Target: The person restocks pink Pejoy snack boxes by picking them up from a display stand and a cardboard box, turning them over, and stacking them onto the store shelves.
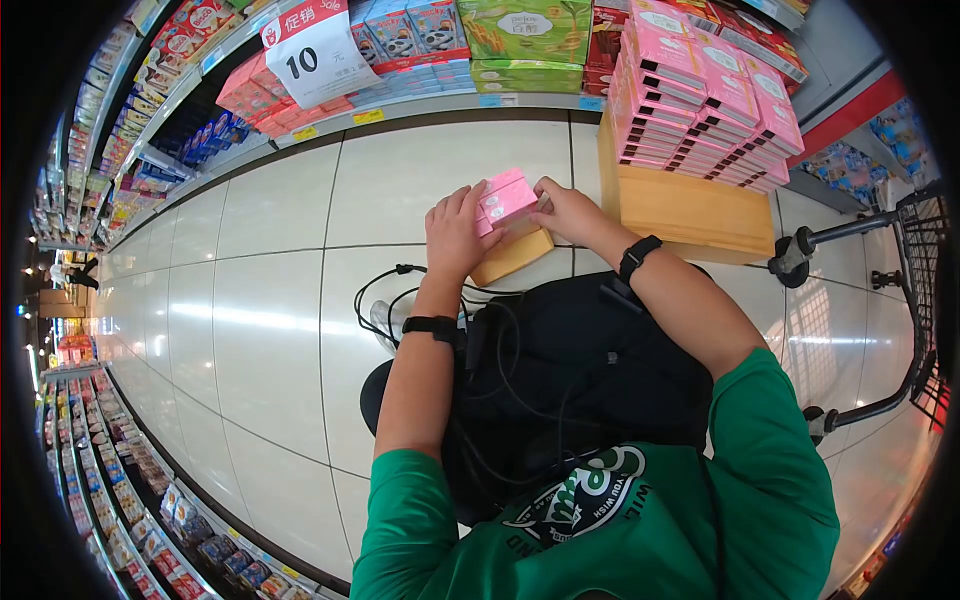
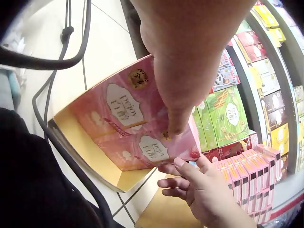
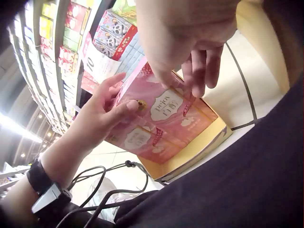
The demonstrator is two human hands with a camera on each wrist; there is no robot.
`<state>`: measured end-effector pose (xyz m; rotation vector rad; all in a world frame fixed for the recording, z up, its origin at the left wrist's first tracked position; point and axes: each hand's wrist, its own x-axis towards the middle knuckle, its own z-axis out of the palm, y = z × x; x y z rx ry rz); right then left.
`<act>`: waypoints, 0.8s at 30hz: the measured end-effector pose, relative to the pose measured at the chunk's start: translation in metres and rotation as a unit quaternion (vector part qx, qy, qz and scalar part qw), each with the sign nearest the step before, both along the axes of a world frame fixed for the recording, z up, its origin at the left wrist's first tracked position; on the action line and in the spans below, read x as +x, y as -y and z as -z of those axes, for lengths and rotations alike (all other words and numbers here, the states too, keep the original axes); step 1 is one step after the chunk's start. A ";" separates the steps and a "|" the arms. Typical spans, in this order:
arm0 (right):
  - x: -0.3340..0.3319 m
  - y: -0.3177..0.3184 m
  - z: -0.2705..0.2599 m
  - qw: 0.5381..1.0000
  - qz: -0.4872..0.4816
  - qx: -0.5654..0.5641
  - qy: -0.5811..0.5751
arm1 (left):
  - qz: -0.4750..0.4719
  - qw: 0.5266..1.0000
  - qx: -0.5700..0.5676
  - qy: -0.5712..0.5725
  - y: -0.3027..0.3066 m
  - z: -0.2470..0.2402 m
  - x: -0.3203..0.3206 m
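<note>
Two pink Pejoy biscuit boxes [image 1: 508, 198] [image 2: 124, 105] stand side by side at a cardboard carton with a yellow inside [image 1: 516, 258] [image 3: 197, 148], on the floor before the person. My left hand [image 1: 455, 232] [image 3: 97, 116] grips the boxes at their left end, thumb across the printed front, its other fingers round the side. At the opposite end is my right hand [image 1: 568, 212] [image 2: 202, 190]; its thumb and fingertips touch the boxes' edge, fingers loosely bent. The back of the boxes is hidden.
Many similar pink boxes [image 1: 700, 95] are stacked on a wooden-coloured block [image 1: 690, 215] to the right. Snack shelves [image 1: 420, 95] line the front. A cart [image 1: 905, 290] stands at right. Black cables [image 1: 400, 290] loop beside the left wrist.
</note>
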<state>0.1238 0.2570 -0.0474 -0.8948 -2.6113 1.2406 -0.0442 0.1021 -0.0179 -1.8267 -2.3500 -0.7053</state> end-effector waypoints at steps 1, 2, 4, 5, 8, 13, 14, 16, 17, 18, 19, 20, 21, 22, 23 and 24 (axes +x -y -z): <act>0.000 -0.001 0.005 1.000 0.001 -0.016 -0.014 | -0.007 1.000 -0.016 0.010 -0.001 -0.001 0.000; 0.000 -0.003 0.010 0.999 0.002 -0.032 -0.028 | -0.006 1.000 -0.016 0.009 -0.002 -0.003 0.001; 0.000 -0.004 0.006 0.997 0.007 -0.075 -0.021 | -0.038 0.997 -0.062 -0.002 -0.001 -0.006 0.003; 0.000 -0.005 0.005 0.993 0.011 -0.119 -0.013 | -0.037 0.997 -0.061 -0.003 -0.001 -0.008 0.003; -0.002 -0.002 0.016 0.998 0.004 -0.022 -0.061 | -0.031 0.998 -0.048 -0.007 0.002 -0.008 0.001; 0.041 -0.009 -0.071 0.977 0.061 0.006 -0.205 | -0.030 0.998 -0.053 0.000 -0.003 0.000 0.001; 0.051 -0.008 -0.103 0.950 0.092 -0.108 -0.277 | -0.042 0.997 -0.069 0.001 -0.002 -0.003 0.001; 0.105 -0.016 -0.154 0.892 0.220 -0.143 -0.369 | -0.055 0.995 -0.086 0.002 -0.001 -0.005 0.002; 0.130 -0.024 -0.163 0.840 0.297 -0.108 -0.441 | -0.053 0.994 -0.090 0.010 0.000 -0.005 0.001; 0.166 -0.043 -0.163 0.820 0.354 -0.041 -0.448 | -0.051 0.994 -0.094 0.019 0.000 -0.005 0.000; 0.198 -0.060 -0.166 0.799 0.414 0.022 -0.436 | -0.049 0.994 -0.092 0.018 0.001 -0.006 -0.001; 0.227 -0.082 -0.159 0.768 0.440 0.030 -0.465 | -0.038 0.996 -0.083 0.019 0.001 -0.006 0.000; 0.250 -0.103 -0.143 0.735 0.466 0.037 -0.492 | -0.027 0.997 -0.074 0.020 0.002 -0.006 0.000; 0.267 -0.125 -0.124 0.734 0.466 0.039 -0.493 | -0.025 0.997 -0.072 0.020 0.002 -0.004 0.000; 0.281 -0.147 -0.102 0.738 0.535 0.058 -0.407 | -0.022 0.998 -0.066 0.010 0.002 -0.001 -0.001; 0.288 -0.158 -0.086 0.733 0.596 0.075 -0.318 | -0.020 0.998 -0.060 -0.001 0.002 0.000 -0.002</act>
